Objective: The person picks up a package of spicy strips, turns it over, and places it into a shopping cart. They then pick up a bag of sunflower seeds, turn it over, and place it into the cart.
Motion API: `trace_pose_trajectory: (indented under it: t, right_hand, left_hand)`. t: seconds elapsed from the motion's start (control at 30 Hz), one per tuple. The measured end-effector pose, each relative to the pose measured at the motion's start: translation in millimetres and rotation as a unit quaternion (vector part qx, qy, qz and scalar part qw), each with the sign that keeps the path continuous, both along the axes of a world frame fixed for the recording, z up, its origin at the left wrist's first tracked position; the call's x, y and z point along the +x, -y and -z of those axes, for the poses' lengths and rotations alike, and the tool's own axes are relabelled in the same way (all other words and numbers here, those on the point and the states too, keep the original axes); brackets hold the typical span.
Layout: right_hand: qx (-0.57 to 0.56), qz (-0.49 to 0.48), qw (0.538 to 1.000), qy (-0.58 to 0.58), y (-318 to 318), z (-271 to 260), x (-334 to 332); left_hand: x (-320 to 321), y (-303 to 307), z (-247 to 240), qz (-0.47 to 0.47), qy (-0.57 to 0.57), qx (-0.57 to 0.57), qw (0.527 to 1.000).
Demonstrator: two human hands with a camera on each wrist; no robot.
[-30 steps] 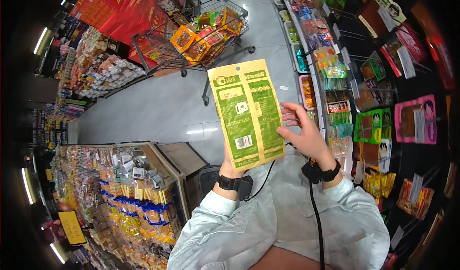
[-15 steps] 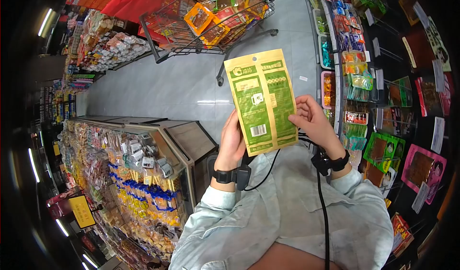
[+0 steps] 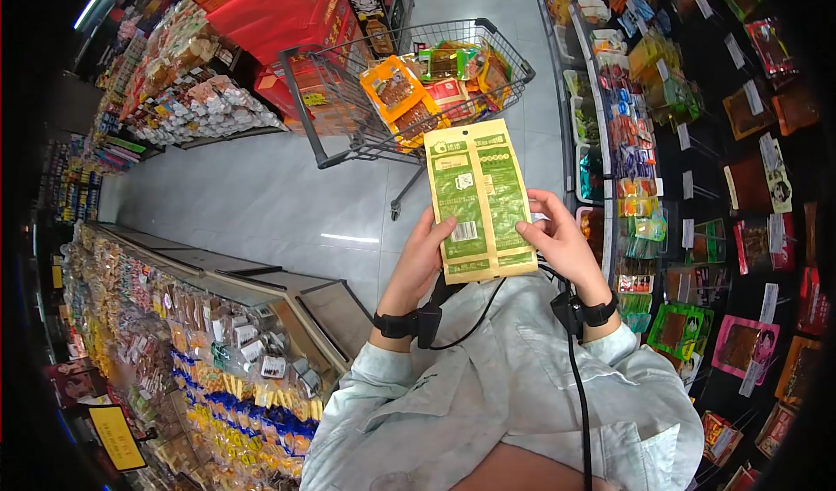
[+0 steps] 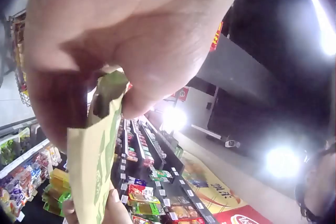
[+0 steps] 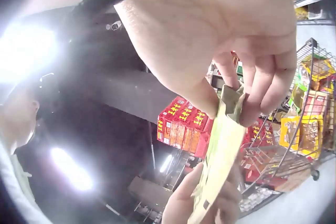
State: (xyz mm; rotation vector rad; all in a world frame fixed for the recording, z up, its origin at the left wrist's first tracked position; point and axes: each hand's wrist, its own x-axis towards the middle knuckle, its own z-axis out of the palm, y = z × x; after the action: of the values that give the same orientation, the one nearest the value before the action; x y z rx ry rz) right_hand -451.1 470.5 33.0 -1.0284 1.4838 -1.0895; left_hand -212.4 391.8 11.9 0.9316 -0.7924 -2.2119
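Observation:
A green and yellow packet is held upright in front of the body, its printed side with a barcode facing up to the head view. The left hand pinches its left edge, thumb on the front beside the barcode. On the opposite edge the right hand pinches it, thumb on the front and fingers behind. Seen edge-on in the left wrist view, the packet runs down from the left hand. The right wrist view shows the right hand gripping the packet at its edge.
A wire shopping cart with several snack packs stands ahead, beside stacked red boxes. Snack shelves line the right side. A display of wrapped goods lies at the lower left. A cable hangs over the shirt.
The left hand's thumb has come onto the packet's front; earlier it was behind or at the edge. The right thumb stays on its side. The cart and shelves have shifted in view.

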Motion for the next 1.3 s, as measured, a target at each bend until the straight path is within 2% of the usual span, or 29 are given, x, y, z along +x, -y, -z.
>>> trace_pose_trajectory:
  t: [0.17, 0.37, 0.47, 0.67, 0.8, 0.87, 0.9, 1.0, 1.1, 1.13, 1.17, 1.27, 1.3]
  right_hand:
    - [0.007, -0.03, 0.999, -0.016, 43.8, 1.1, 21.3]
    - [0.031, -0.065, 0.997, -0.014, 100.2, 11.2, 25.9]
    - [0.015, -0.052, 0.999, 0.001, 136.7, 25.4, 28.9]
    - [0.006, -0.098, 0.994, 0.053, 240.8, 60.3, 24.4]
    - [0.04, -0.13, 0.988, 0.073, 317.4, 62.0, 20.2]
    - [0.028, -0.147, 0.986, 0.075, 351.7, 58.4, 16.8]
    - [0.024, -0.154, 0.985, 0.075, 365.2, 55.3, 15.5]
    - [-0.002, -0.18, 0.981, 0.068, 398.0, 49.3, 10.8]
    - [0.005, -0.163, 0.985, 0.055, 413.2, 41.5, 8.4]
    - [0.015, -0.159, 0.986, 0.048, 415.0, 39.1, 8.8]
    - [-0.037, -0.119, 0.991, 0.057, 414.9, 37.3, 15.0]
    - [-0.118, -0.047, 0.978, -0.165, 409.5, 55.1, 19.0]
    - [-0.075, -0.026, 0.989, -0.124, 404.7, 53.6, 22.9]
  left_hand:
    - [32.7, 37.3, 10.0, -0.024, 0.017, -0.038, 0.999]
    - [37.8, 75.1, 12.5, -0.065, 0.025, 0.001, 0.998]
    - [41.4, 103.6, 27.9, -0.062, 0.038, 0.019, 0.997]
    - [42.0, 180.4, 32.0, -0.102, 0.07, 0.026, 0.992]
    - [39.2, 232.3, 20.1, -0.119, 0.124, 0.005, 0.985]
    - [36.1, 253.0, 12.6, -0.117, 0.178, -0.002, 0.977]
    - [36.6, 264.7, 14.7, -0.126, 0.165, 0.022, 0.978]
    - [29.0, 287.8, 10.7, -0.141, 0.196, -0.019, 0.97]
    - [30.8, 310.8, 3.2, -0.135, 0.151, -0.036, 0.979]
    - [32.7, 316.3, 8.3, -0.141, 0.178, -0.048, 0.973]
    - [35.8, 320.7, 17.4, -0.146, 0.203, -0.061, 0.966]
    - [44.2, 332.6, 26.0, -0.146, 0.246, -0.069, 0.956]
    - [47.2, 336.6, 26.2, -0.14, 0.254, -0.067, 0.955]
